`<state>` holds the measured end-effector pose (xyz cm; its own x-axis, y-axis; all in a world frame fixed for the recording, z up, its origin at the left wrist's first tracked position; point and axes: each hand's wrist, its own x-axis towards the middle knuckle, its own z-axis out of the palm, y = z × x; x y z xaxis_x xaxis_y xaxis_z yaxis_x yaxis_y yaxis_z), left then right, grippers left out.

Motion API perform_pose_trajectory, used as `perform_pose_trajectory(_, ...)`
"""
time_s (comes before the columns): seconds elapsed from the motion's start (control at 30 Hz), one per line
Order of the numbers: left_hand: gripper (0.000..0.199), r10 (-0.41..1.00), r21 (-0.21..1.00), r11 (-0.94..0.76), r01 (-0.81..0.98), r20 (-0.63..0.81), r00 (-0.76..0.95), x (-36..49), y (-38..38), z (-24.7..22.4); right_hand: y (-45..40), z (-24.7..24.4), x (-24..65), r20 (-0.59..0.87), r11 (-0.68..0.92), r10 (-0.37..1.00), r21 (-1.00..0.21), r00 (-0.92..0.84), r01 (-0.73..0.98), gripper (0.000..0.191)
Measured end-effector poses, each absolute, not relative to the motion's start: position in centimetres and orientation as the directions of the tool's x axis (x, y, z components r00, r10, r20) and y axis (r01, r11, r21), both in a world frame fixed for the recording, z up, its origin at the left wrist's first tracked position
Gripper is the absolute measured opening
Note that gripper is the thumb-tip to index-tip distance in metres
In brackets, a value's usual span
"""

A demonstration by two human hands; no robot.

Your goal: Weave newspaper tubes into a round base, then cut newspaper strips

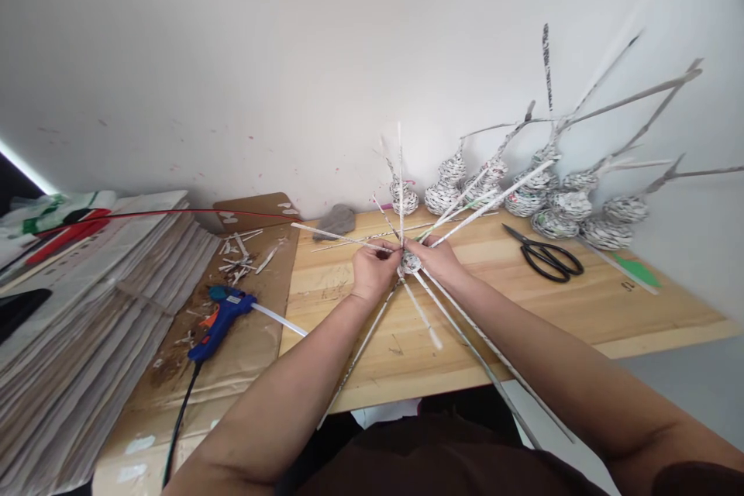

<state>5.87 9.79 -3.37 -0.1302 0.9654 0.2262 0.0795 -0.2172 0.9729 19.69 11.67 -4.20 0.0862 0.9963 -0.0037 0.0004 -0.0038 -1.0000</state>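
A small woven paper piece (pixel 411 263) sits between my hands near the middle of the wooden table, with several long rolled-paper strips fanning out from it on all sides. My left hand (pixel 375 267) is closed at its left edge, thumb and fingers pinched together on the strips. On the right side, my right hand (pixel 435 257) is closed on the piece too, its fingertips close to those of the left. Some strips point up toward the wall; others run down past the table's front edge. The fingertips partly hide the weave.
Several woven paper gourds (pixel 526 194) with long stems stand along the wall. Black scissors (pixel 549 257) lie at the right on the table (pixel 372 380). At the left are a blue glue gun (pixel 224 325) on cardboard (pixel 191 403), paper scraps and a tall newspaper stack (pixel 110 310).
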Motion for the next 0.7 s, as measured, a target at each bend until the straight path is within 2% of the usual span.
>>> perform_pose_trajectory(0.13,0.002,0.963,0.962,-0.186,0.198,0.219,-0.157,5.7,9.8,-3.1,10.9,-3.3,19.6,-0.053,-0.053,0.997,-0.999,0.062,-0.007,0.031)
perform_pose_trajectory(0.3,0.003,0.958,0.948,-0.237,0.212,0.265,-0.114,5.6,9.6,-2.9,10.5,-2.8,19.6,0.026,0.018,0.996,-0.995,0.088,0.101,0.026)
perform_pose_trajectory(0.37,0.004,0.968,0.965,-0.213,0.151,0.229,-0.101,5.5,9.8,-3.2,10.5,-2.8,19.7,0.07,0.061,0.995,-0.992,0.071,0.115,0.024)
perform_pose_trajectory(0.47,0.015,0.988,0.99,-0.139,0.022,0.14,-0.071,5.4,10.1,-3.7,10.7,-2.7,19.9,0.112,0.108,0.993,-0.988,0.035,0.111,0.023)
perform_pose_trajectory(0.7,0.047,1.0,0.95,-0.014,-0.31,0.008,-0.019,5.4,10.3,-3.7,11.0,-2.9,20.2,0.091,0.088,0.996,-0.986,0.017,0.144,0.03)
